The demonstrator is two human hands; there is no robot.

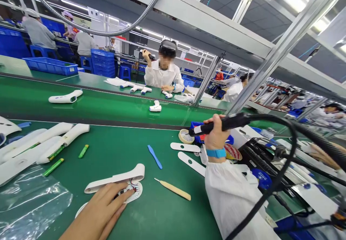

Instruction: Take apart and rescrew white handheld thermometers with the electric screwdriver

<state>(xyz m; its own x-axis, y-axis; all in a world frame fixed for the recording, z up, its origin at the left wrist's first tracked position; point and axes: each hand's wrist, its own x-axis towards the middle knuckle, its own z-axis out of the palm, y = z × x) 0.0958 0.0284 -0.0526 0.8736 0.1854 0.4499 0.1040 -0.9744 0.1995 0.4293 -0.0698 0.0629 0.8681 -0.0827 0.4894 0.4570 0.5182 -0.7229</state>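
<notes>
My right hand (pixel 217 133) is wrapped round a black electric screwdriver (pixel 229 122), held nearly level. Its tip is at a small round dish of screws (pixel 186 136); whether a screw is on it I cannot tell. My left hand (pixel 108 205) lies over an opened white device housing (pixel 138 193) and grips it against the table, fingers near its wires and board. Right behind it is a white curved handle shell (pixel 116 178). To the right lie a pointed tool with a wooden handle (pixel 175 190) and a blue pry stick (pixel 155 157).
White housings (pixel 62 140), green battery-like pieces (pixel 53 167) and a clear plastic bag (pixel 35 204) lie on the left. Two white cover strips (pixel 185 147) sit near the dish. A green conveyor (pixel 113 108) crosses ahead, with a co-worker (pixel 163 70) beyond. Cables hang at the right.
</notes>
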